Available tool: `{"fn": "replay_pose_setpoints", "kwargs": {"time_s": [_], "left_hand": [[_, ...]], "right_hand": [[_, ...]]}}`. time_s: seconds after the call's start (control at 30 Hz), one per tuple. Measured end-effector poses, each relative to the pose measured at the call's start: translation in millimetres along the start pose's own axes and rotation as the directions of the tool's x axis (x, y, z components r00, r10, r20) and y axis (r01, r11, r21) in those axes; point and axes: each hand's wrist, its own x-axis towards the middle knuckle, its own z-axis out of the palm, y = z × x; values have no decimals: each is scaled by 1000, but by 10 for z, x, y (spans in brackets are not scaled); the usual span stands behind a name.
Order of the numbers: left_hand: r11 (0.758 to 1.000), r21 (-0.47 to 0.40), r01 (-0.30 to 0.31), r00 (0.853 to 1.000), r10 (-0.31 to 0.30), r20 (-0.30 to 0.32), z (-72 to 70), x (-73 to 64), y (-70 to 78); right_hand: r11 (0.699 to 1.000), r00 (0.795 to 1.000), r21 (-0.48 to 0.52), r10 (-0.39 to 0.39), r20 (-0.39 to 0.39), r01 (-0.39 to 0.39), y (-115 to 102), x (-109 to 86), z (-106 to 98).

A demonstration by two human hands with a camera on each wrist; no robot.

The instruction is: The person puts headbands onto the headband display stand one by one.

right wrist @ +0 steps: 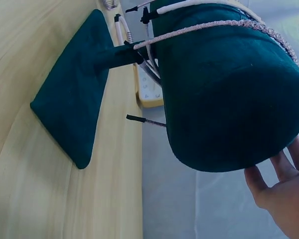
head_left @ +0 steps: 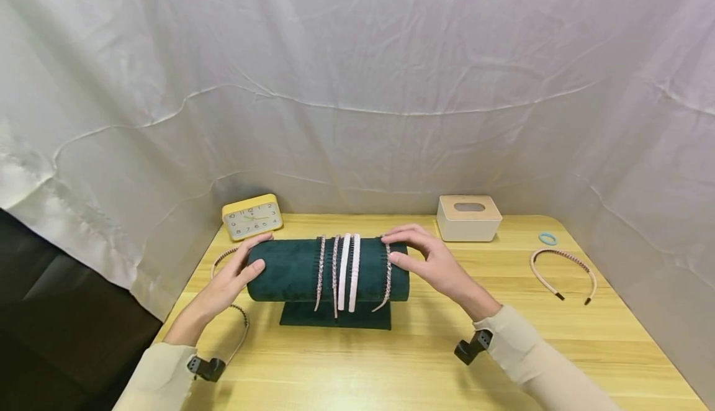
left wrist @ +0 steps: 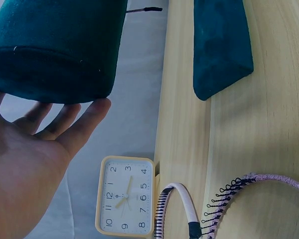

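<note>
Pale draped cloth (head_left: pixel 391 45) surrounds our wooden table (head_left: pixel 313 367), where a yellow clock (head_left: pixel 253 220) and a wood-topped tissue box (head_left: pixel 469 230) sit toward the back. Between our hands is a dark green headband display stand (head_left: pixel 368 271), its padded roll (head_left: pixel 287 274) running left to right above the base (head_left: pixel 301 315). Our left hand (head_left: pixel 228 279) lies spread against the roll's left end, well apart from the two white headbands (head_left: pixel 344 274) near mid-roll. Our right hand (head_left: pixel 431 264) is nearer those; its thumb and fingertips touch the rightmost braided headband (head_left: pixel 388 277), though we cannot tell whether they pinch it.
</note>
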Motion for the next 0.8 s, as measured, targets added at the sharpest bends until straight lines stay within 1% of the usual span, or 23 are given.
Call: {"fn": "replay_pose_setpoints", "kwargs": {"time_s": [0.27,0.43,0.6,0.8], "left_hand": [[1000,0,8,1000,-8,0,5,-3,16],[1000,1,8,1000,-8,1,11,-3,13],[1000,-7,9,1000,-9,0,9,-2,12],[1000,-8,11,1000,-11,1,7,-1,9]], "right_hand": [[1000,1000,-2,2,-2,-2,-2,42,47],[1000,1000,0,3,10,-3,-11,61,52],[1000,999,9,26,23,-26,-19,104,74],[1000,999,-17,21,35,-20,-41,168,116]]}}
